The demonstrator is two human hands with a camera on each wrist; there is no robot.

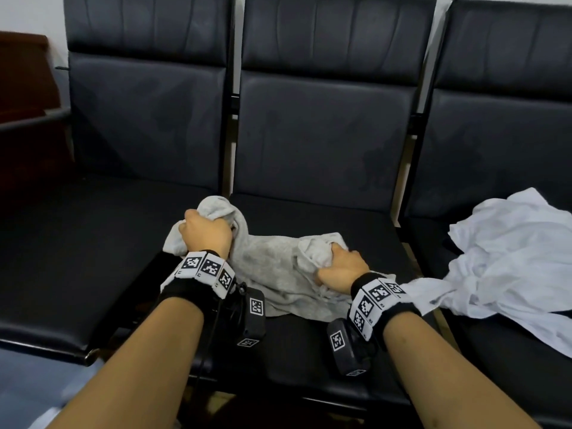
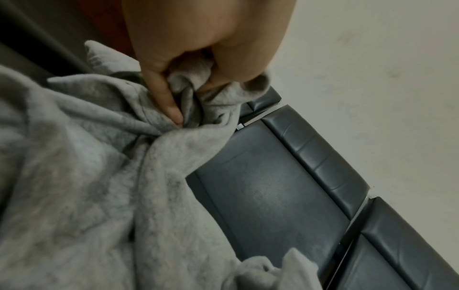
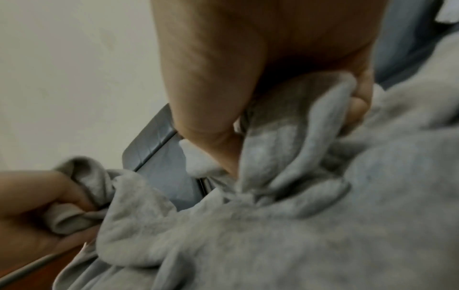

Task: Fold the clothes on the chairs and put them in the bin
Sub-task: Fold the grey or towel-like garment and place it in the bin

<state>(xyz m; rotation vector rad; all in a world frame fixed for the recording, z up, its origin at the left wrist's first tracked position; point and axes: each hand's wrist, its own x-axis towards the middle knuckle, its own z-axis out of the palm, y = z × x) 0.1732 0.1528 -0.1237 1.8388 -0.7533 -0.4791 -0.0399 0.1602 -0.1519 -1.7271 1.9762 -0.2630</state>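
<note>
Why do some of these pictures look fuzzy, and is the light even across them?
Head view: fairly sharp; soft sheen on the black chair backs, edges bowed by the wide lens. Left wrist view: the left hand gripping the grey garment is soft; the chair back shows a pale glare patch. Right wrist view: the blurriest, with the right hand and cloth smeared.

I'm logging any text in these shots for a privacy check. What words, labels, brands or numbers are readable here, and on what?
No readable words, brands or numbers in any view.
Left wristband: black-and-white square code markers only, no letters.
Right wristband: the same kind of markers; tiny print beside them is too small to read.
Grey garment, white garment, chairs: no label or print visible.
</note>
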